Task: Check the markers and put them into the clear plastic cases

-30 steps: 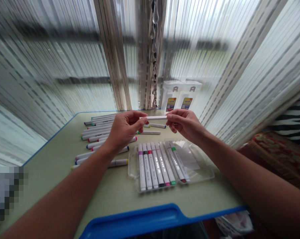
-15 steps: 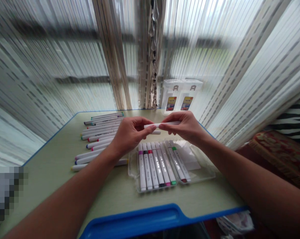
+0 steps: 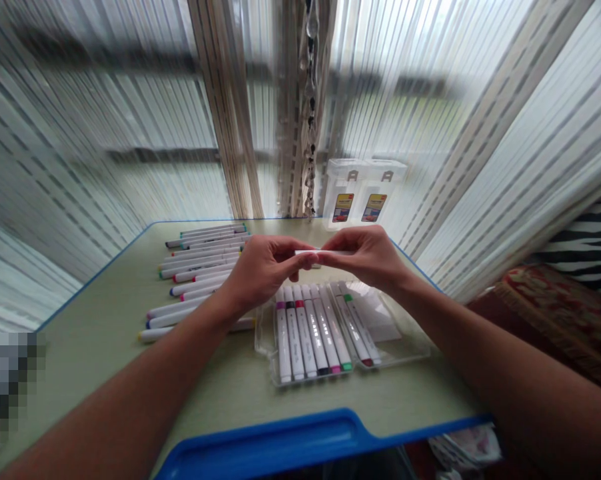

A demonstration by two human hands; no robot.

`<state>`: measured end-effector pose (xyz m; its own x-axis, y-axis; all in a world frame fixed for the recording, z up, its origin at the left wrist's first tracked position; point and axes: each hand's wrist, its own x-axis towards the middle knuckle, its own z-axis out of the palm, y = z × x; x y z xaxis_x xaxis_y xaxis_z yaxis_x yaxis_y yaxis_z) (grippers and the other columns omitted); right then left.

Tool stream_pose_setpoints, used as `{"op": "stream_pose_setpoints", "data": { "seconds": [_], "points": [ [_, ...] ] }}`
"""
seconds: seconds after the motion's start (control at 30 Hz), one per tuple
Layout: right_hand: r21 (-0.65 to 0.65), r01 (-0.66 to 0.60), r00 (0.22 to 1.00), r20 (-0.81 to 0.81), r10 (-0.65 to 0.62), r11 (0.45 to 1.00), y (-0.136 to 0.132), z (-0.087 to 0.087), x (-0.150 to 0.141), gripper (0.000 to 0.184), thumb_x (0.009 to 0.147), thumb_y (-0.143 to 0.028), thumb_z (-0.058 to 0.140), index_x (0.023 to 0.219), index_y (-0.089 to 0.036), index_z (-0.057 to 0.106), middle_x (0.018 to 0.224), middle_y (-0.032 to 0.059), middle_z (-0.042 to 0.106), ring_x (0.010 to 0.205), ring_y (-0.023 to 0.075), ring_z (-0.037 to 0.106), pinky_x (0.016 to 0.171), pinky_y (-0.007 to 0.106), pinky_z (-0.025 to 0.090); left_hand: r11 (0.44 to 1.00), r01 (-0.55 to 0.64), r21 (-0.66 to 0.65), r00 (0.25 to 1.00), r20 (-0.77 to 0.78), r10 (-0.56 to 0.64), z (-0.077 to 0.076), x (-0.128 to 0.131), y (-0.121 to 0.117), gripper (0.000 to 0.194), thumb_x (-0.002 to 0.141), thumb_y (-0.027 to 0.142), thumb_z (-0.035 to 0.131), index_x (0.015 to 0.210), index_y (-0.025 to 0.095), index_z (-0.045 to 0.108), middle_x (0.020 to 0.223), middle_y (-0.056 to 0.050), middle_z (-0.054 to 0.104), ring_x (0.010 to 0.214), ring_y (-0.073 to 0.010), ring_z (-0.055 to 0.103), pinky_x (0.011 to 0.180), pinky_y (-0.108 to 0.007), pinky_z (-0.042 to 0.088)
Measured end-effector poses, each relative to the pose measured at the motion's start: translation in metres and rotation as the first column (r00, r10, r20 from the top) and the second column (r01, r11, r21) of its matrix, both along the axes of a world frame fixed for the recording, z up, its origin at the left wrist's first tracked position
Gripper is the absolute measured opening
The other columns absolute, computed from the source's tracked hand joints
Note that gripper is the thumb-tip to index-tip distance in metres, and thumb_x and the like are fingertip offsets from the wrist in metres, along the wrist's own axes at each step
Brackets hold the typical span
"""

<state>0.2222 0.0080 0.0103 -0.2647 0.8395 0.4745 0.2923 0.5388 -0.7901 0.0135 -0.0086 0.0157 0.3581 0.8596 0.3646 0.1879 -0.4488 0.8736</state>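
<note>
Left hand (image 3: 266,270) and right hand (image 3: 368,257) met fingertip to fingertip, both pinching a white marker (image 3: 308,253), probably mid-barrel, above the desk (image 3: 220,380). Clear case (image 3: 413,355) lay open below, holding a row of markers (image 3: 310,333); loose markers (image 3: 200,272) lay left.

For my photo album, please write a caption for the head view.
Both hands hold a marker above the table, behind the open case.

White marker (image 3: 305,253), slim, roughly level, partly hidden by fingers, held crosswise between left hand (image 3: 265,270) and right hand (image 3: 370,259)
</note>
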Motion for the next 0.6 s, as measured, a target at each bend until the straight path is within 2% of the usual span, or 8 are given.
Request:
{"op": "stream_pose_setpoints", "data": {
  "seconds": [0.1,0.27,0.47,0.6],
  "points": [
    [-0.055,-0.039,0.998,-0.054,0.036,0.998,-0.001,0.002,-0.001,0.03,0.069,-0.043,0.087,0.075,-0.015,0.079,0.067,0.0052,0.071,0.057,0.0115,0.056,0.05,0.024,0.042,0.999,-0.036,-0.012,0.999,0.028,0.036,0.002,-0.002,0.001,0.029,0.079,0.041,0.079,0.087,0.014,0.08,0.066,-0.004,0.071,0.05,-0.0092,0.056,0.047,-0.02,0.042],
    [-0.171,-0.087,0.986,-0.158,0.06,0.981,0.001,0.003,0.001,0.028,0.073,-0.041,0.085,0.083,-0.015,0.08,0.058,0.0009,0.063,0.047,0.0076,0.046,0.041,0.022,0.033,0.996,-0.074,-0.042,0.995,0.068,0.077,0.003,-0.005,0.004,0.031,0.077,0.043,0.08,0.086,0.013,0.079,0.066,-0.005,0.07,0.052,-0.0097,0.056,0.046,-0.02,0.041],
    [-0.245,-0.19,0.936,-0.337,0.1,0.951,0.008,0.0,0.006,0.025,0.076,-0.037,0.083,0.09,-0.017,0.08,0.07,0.004,0.072,0.045,0.0067,0.046,0.04,0.023,0.033,0.99,-0.104,-0.096,0.975,0.189,0.121,-0.002,-0.011,0.012,0.034,0.077,0.047,0.08,0.085,0.013,0.077,0.067,-0.004,0.069,0.052,-0.0098,0.057,0.05,-0.022,0.045],
    [-0.286,-0.216,0.903,-0.423,0.08,0.934,0.008,0.003,0.006,0.02,0.076,-0.035,0.082,0.086,-0.017,0.079,0.07,0.0038,0.072,0.044,0.0056,0.045,0.04,0.022,0.03,0.988,-0.094,-0.121,0.959,0.255,0.122,-0.005,-0.014,0.017,0.036,0.075,0.048,0.082,0.082,0.013,0.076,0.066,-0.003,0.068,0.052,-0.0092,0.057,0.051,-0.022,0.047]
  ]
}}
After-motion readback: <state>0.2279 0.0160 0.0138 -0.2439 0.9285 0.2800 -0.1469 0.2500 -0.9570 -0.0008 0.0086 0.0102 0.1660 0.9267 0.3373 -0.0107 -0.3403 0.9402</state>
